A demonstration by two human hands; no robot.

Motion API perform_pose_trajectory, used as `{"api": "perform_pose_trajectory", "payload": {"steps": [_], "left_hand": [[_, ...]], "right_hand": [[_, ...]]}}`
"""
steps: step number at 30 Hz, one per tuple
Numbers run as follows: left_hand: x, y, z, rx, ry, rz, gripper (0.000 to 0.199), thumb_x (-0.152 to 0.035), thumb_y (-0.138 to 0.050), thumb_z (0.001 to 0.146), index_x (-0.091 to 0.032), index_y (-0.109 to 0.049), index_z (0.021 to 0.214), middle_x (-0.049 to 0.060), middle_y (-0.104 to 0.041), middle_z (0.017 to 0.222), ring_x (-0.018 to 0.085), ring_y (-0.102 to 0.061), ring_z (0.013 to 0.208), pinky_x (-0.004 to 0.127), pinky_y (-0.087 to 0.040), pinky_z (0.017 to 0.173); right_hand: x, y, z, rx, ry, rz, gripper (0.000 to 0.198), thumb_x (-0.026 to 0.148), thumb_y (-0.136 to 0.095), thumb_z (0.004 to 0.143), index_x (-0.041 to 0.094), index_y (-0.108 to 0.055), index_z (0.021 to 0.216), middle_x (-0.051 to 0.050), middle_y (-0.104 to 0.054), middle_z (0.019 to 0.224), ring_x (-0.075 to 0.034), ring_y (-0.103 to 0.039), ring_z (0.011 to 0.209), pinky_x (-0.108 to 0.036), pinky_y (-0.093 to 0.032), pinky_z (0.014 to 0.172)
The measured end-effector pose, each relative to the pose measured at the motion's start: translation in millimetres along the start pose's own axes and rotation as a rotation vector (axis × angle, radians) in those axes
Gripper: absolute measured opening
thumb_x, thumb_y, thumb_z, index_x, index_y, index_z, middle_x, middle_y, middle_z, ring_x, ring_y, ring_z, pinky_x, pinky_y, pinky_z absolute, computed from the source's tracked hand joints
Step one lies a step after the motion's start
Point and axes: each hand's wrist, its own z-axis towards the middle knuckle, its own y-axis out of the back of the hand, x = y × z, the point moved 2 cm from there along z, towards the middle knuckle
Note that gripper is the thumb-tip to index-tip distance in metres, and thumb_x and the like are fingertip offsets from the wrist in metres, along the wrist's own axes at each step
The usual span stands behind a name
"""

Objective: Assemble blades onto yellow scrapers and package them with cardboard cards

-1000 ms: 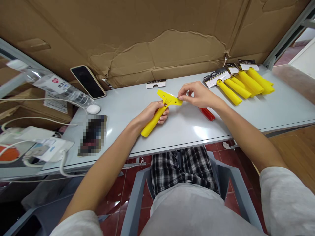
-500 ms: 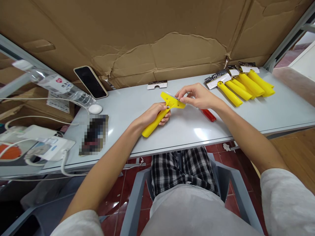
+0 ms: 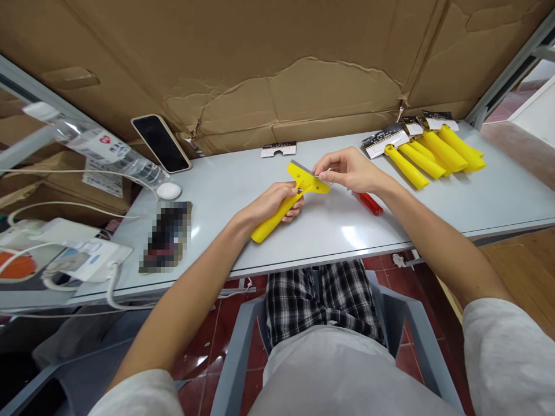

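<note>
A yellow scraper (image 3: pixel 277 218) lies slantwise in my left hand (image 3: pixel 281 199), whose fingers wrap the upper handle just below the wide head. A thin metal blade (image 3: pixel 299 168) runs along the far edge of that head. Thumb and fingertips of my right hand (image 3: pixel 347 169) are pinched at the blade's right end; the fingers partly hide what they grip. Below the right wrist, a red-handled tool (image 3: pixel 369 204) rests on the table, its far end partly covered by the hand. A black-and-white card label (image 3: pixel 278 149) lies beyond the scraper.
Several yellow scrapers (image 3: pixel 446 151) with card labels lie at the right back of the table (image 3: pixel 329 237). On the left are a phone (image 3: pixel 161 143), a water bottle (image 3: pixel 108 144), a white round object (image 3: pixel 169 191), a blurred-out item (image 3: pixel 167 237) and white cables. Cardboard (image 3: pixel 277 69) stands behind.
The scraper head has shifted slightly right and turned a little in my left hand. My right fingertips stay pinched at its blade edge. Other things keep their places.
</note>
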Motion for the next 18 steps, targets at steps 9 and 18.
{"api": "perform_pose_trajectory", "payload": {"steps": [9, 18], "left_hand": [[-3.2, -0.6, 0.5, -0.084, -0.023, -0.016, 0.028, -0.036, -0.075, 0.084, -0.022, -0.055, 0.099, -0.003, -0.058, 0.076, 0.011, -0.051, 0.053, 0.021, -0.041, 0.046], [-3.8, -3.1, 0.2, -0.132, -0.046, 0.006, 0.026, -0.035, -0.075, 0.084, -0.022, -0.054, 0.094, -0.002, -0.058, 0.077, 0.011, -0.052, 0.055, 0.021, -0.042, 0.046]], "right_hand": [[4.6, -1.4, -0.2, -0.037, 0.107, -0.239, 0.029, 0.048, -0.077, 0.095, 0.020, -0.085, 0.100, -0.010, -0.079, 0.136, -0.021, -0.072, 0.122, -0.034, -0.060, 0.092], [6.7, -8.6, -2.9, -0.044, 0.202, -0.411, 0.023, 0.038, -0.070, 0.099, 0.020, -0.084, 0.099, -0.010, -0.076, 0.136, -0.023, -0.069, 0.125, -0.046, -0.053, 0.120]]}}
